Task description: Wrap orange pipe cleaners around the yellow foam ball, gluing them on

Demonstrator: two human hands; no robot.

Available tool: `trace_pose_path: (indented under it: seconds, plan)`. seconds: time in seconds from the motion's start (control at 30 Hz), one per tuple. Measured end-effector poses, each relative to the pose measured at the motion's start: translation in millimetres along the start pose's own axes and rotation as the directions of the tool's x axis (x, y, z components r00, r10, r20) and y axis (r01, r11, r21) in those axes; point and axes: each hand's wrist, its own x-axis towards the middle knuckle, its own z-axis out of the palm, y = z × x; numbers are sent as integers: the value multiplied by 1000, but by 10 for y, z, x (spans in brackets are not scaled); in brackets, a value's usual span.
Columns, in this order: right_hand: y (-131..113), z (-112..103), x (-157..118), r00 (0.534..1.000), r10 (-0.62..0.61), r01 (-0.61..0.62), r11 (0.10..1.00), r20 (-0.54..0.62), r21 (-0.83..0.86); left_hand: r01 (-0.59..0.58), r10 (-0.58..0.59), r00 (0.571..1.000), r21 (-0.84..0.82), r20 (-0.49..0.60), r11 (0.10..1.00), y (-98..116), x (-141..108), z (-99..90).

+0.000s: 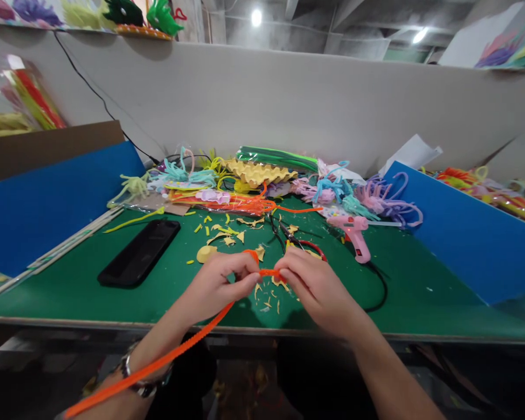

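An orange pipe cleaner (192, 341) is pinched between both hands above the front of the green table. My left hand (223, 280) is closed on it with thumb and fingertips; a curl of orange shows above the fingers, and a long tail runs back over my left forearm. My right hand (310, 280) grips the same piece just to the right, a short stretch of it showing between the fingertips. Beneath and behind the hands lie cream scraps (227, 236) and a pale rounded cut piece (206, 253). Red-handled scissors (317, 251) lie partly hidden behind my right hand.
A pink glue gun (354, 233) with its black cord lies at the right. A black phone (140, 254) rests at the left. Bundles of orange pipe cleaners (245, 203) and other colours pile up at the back. Blue panels (472, 233) stand on both sides.
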Motion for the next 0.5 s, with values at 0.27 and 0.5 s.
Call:
trace_pose_path:
  seconds: [0.27,0.5]
  plan:
    - [27,-13,8,999,-34,21,930,28,366,155,-121,984,-286,133,946,-24,-36,-8]
    - [-21,-1,-17,965,-241,228,966,-109,-120,301,-191,949,-534,252,790,-106,-36,21]
